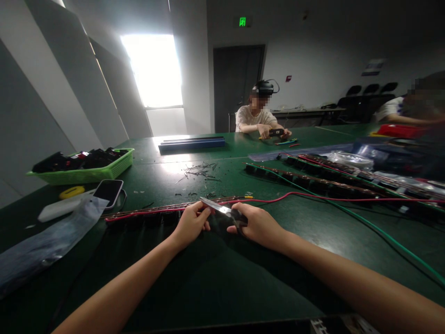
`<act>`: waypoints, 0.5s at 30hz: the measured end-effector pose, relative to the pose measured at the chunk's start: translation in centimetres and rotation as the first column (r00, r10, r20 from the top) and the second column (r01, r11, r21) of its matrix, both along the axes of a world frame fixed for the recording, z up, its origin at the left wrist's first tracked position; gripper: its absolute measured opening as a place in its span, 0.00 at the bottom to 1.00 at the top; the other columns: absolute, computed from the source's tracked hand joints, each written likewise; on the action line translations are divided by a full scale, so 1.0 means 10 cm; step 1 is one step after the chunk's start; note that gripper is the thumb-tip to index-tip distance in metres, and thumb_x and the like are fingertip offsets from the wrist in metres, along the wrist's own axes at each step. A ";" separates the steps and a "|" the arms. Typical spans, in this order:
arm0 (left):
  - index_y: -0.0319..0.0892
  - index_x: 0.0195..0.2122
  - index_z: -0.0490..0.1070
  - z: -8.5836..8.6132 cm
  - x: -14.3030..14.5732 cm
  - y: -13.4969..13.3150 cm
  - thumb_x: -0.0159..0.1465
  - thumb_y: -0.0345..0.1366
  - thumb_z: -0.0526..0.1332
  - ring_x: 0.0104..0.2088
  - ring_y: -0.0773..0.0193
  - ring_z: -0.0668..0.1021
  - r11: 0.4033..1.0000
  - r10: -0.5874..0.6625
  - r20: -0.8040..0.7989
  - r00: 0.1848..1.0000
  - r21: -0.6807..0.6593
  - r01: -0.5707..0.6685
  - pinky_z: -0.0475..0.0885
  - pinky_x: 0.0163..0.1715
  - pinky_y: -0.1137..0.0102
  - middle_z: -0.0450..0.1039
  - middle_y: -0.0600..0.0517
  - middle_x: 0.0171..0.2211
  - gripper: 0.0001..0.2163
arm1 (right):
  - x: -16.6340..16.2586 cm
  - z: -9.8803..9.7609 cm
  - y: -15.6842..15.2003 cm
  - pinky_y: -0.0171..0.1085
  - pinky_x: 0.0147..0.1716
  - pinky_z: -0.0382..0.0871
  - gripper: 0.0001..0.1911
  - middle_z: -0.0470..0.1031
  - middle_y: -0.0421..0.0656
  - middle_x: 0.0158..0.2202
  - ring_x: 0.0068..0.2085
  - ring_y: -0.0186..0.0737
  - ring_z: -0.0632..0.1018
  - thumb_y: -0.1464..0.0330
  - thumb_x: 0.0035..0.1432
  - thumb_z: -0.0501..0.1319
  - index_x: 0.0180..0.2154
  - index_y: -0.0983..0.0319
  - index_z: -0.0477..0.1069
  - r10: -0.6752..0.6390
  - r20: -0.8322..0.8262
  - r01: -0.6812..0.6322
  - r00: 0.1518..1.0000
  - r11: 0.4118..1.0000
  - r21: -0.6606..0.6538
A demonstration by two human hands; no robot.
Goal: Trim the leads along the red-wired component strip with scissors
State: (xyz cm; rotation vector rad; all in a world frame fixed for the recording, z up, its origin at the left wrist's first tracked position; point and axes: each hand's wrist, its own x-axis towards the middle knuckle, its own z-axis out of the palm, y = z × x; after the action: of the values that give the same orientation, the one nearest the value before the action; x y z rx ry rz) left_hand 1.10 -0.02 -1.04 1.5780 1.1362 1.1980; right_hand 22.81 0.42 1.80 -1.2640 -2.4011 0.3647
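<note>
While the right hand is wrapped round the handles of the scissors, with the blades poking out past the grip toward the left hand, the black wired strip lies on the green table right at the left fingers and runs off leftward. Those fingers are bunched up, but honestly you can't tell if they're pinching anything.

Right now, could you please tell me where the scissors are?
In the head view, the scissors are near the centre, held in the right hand, with their blades close beside the left hand.
</note>
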 end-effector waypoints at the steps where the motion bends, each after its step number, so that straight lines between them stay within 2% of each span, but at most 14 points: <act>1: 0.37 0.35 0.70 0.00 0.00 0.00 0.62 0.39 0.56 0.17 0.74 0.73 1.000 0.001 -0.002 1.000 -0.001 -0.001 0.67 0.16 0.78 0.73 0.52 0.32 0.10 | 0.00 0.00 0.00 0.34 0.32 0.62 0.22 0.76 0.43 0.39 0.35 0.40 0.75 0.56 0.50 0.67 0.43 0.59 0.68 -0.003 0.003 0.003 1.000 1.000 0.005; 15: 0.37 0.34 0.70 0.00 -0.01 0.00 0.62 0.39 0.56 0.17 0.74 0.73 1.000 0.004 -0.004 1.000 0.008 -0.004 0.67 0.16 0.78 0.73 0.52 0.31 0.10 | -0.01 -0.02 0.00 0.35 0.34 0.64 0.22 0.75 0.44 0.41 0.37 0.41 0.76 0.57 0.51 0.67 0.44 0.60 0.67 0.006 -0.005 -0.006 1.000 1.000 0.011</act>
State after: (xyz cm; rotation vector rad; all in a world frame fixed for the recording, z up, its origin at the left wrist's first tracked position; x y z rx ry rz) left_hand 0.98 -0.04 -1.01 1.5862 1.1387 1.2036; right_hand 22.69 0.39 1.62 -1.2493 -2.4003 0.3553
